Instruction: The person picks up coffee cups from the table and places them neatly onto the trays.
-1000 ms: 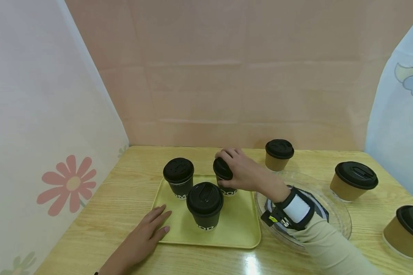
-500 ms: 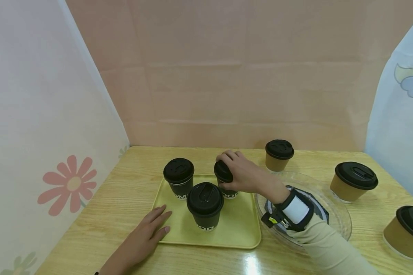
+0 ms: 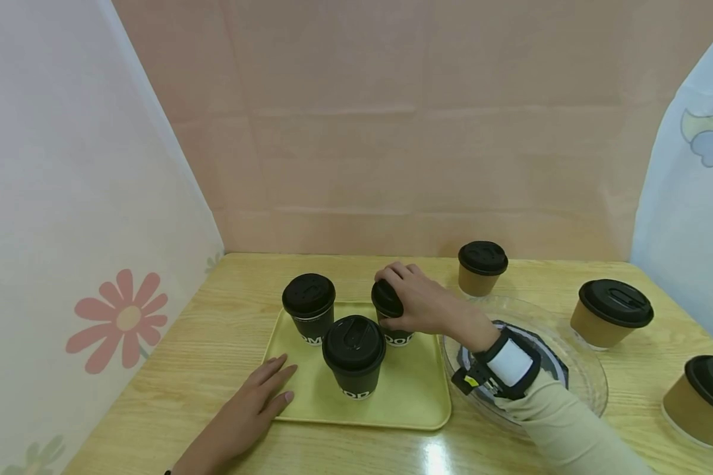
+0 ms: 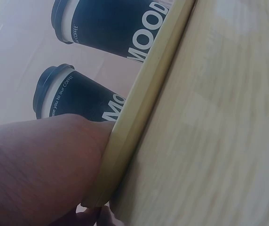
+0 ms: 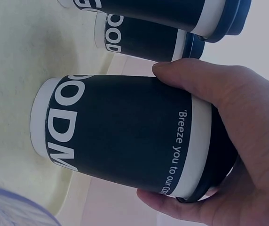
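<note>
My right hand [image 3: 418, 300] grips a black lidded paper coffee cup [image 5: 120, 132] around its upper body and lid. That cup stands upright at the back right of a yellow tray [image 3: 407, 396], its base right at the tray's surface. Two more black lidded cups are on the tray: one at the back left [image 3: 310, 310], another in front at the middle [image 3: 354, 359]. My left hand [image 3: 252, 406] rests at the tray's left front edge with fingers spread, touching the rim. In the left wrist view the hand [image 4: 45, 165] lies against the tray's edge [image 4: 139, 103].
Right of the tray, partly under my right forearm, is a clear round plastic dish [image 3: 591, 376] with a dark patterned centre. Brown cups with black lids stand behind it [image 3: 478, 280], to its right [image 3: 600, 323] and at the far right edge [image 3: 698, 409]. Cloth walls surround the table.
My right hand and the cup it grips have shifted slightly to the right and nearer to me. My left hand and the other cups have stayed put.
</note>
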`<state>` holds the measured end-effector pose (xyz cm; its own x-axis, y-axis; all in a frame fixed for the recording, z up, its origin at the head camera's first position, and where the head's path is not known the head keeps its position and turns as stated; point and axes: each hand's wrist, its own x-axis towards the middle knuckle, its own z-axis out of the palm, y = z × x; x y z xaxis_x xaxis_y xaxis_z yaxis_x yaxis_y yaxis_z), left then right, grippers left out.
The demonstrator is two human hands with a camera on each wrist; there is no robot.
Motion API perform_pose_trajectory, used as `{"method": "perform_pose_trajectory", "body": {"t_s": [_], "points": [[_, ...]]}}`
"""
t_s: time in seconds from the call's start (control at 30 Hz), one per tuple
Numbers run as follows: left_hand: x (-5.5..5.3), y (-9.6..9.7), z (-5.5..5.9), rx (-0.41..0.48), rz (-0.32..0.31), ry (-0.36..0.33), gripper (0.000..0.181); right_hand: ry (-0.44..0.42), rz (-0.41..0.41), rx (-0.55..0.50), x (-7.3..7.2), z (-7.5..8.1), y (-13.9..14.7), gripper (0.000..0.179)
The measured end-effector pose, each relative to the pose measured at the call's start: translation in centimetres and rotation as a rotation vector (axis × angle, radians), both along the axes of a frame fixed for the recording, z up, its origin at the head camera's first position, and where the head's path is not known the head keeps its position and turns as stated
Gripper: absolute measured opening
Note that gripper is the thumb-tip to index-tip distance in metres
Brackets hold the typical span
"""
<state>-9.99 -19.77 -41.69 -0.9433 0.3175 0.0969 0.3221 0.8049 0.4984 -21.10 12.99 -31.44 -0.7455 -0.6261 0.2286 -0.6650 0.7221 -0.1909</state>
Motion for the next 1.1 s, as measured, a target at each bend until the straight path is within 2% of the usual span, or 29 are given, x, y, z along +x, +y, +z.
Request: {"method": "perform_pose_trajectory", "body": {"t_s": [0.13, 0.3, 0.43, 0.67, 1.1], "points": [[0.01, 0.07, 0.02, -0.003, 0.001, 0.004, 0.045, -0.001, 0.011, 0.002, -0.09, -0.3, -0.13, 0.065], [-0.03, 0.04, 0.11, 0.018, -0.011, -0.004, 0.045, 0.043, 0.046, 0.018, -0.24, -0.69, -0.34, 0.066], [-0.08, 0.02, 0.01, 0.029, -0.01, -0.014, 0.045, 0.052, 0.039, 0.014, -0.25, -0.9, -0.26, 0.066], [-0.16, 0.29, -0.05, 0.026, -0.017, 0.019, 0.038, 0.085, 0.042, 0.023, -0.23, -0.93, -0.13, 0.067], [0.13, -0.12, 0.23, 0.027, 0.0, -0.018, 0.038, 0.103, 0.057, 0.027, -0.16, -0.96, -0.14, 0.065]]}}
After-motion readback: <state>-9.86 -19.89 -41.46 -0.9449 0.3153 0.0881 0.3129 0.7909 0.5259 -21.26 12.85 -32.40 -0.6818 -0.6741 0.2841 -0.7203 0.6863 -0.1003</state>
